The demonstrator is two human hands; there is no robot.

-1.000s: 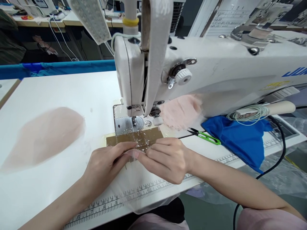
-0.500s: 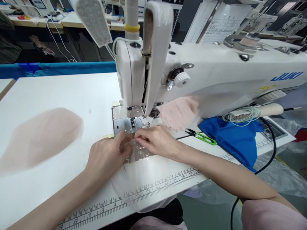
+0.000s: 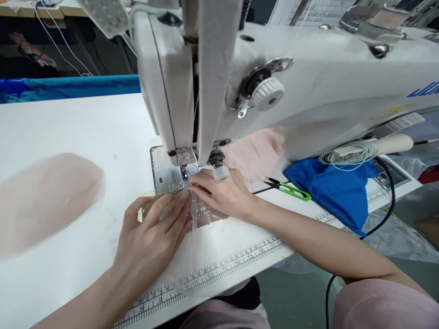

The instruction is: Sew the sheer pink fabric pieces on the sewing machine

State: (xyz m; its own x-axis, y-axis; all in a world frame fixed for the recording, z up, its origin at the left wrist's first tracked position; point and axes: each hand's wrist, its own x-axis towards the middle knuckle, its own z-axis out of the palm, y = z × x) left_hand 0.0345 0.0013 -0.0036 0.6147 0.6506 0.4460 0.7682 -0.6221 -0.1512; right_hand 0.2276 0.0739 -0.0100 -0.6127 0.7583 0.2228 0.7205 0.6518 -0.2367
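Note:
My left hand [image 3: 151,233] lies with its fingers stretched out and apart just in front of the sewing machine's needle plate [image 3: 168,178]. Its fingertips rest on thin, see-through fabric [image 3: 192,251], which trails toward the table's front edge. Thumb and fingers of my right hand [image 3: 228,194] pinch that fabric close to the presser foot [image 3: 184,172]; the exact grip is partly hidden. Shiny transparent film [image 3: 209,216] covers the surface under both hands. The white sewing machine head [image 3: 168,82] stands directly above them.
A sheer pink fabric piece [image 3: 51,201] lies at left. Gathered pink fabric [image 3: 255,153] sits under the machine arm. Green-handled thread snips [image 3: 293,191], a blue cloth [image 3: 329,196] and coiled cord [image 3: 353,155] are at right. A printed ruler [image 3: 209,276] follows the front edge.
My left hand has opened from a pinch, its fingers now spread over the fabric. My right hand stays pinched near the presser foot. The view has moved closer to the machine.

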